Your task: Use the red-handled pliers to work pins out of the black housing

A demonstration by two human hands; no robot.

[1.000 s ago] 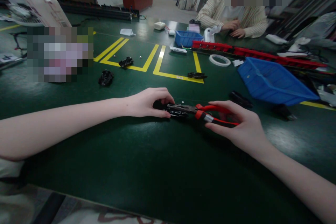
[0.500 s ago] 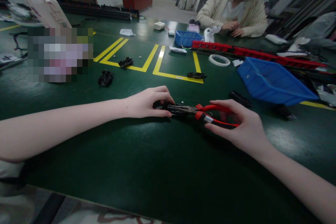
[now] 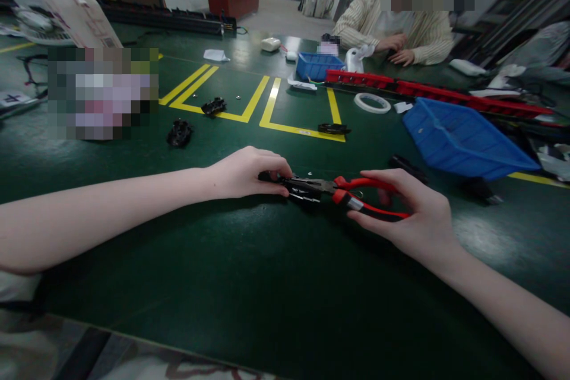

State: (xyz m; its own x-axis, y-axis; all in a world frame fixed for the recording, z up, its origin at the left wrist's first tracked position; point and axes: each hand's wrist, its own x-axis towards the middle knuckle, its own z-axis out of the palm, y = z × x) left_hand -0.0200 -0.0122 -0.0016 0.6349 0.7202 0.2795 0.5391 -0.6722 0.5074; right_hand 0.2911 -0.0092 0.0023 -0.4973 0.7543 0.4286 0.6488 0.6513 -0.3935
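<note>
My left hand [image 3: 256, 172] is closed round one end of a small black part [image 3: 305, 194], pinching it between thumb and fingers just over the green table [image 3: 249, 285]. Red-handled pliers [image 3: 369, 191] are in my right hand [image 3: 414, 208], with its thumb and fingers round the two handles. The long-nosed jaws point left and lie over the black part, close to my left fingertips. Whether the jaws clamp it, I cannot tell.
Black pieces [image 3: 179, 132] lie beyond my left forearm and on the yellow tape lines [image 3: 249, 101]. To the right stands a blue bin [image 3: 467, 136], with a white tape roll [image 3: 372, 103] and red strips [image 3: 436, 92] behind it. Across the table sits a person [image 3: 396, 24].
The pliers and my right hand have shifted slightly right. The black part has tilted a little, its right end lower, and shows more below the jaws. Both hands keep their hold.
</note>
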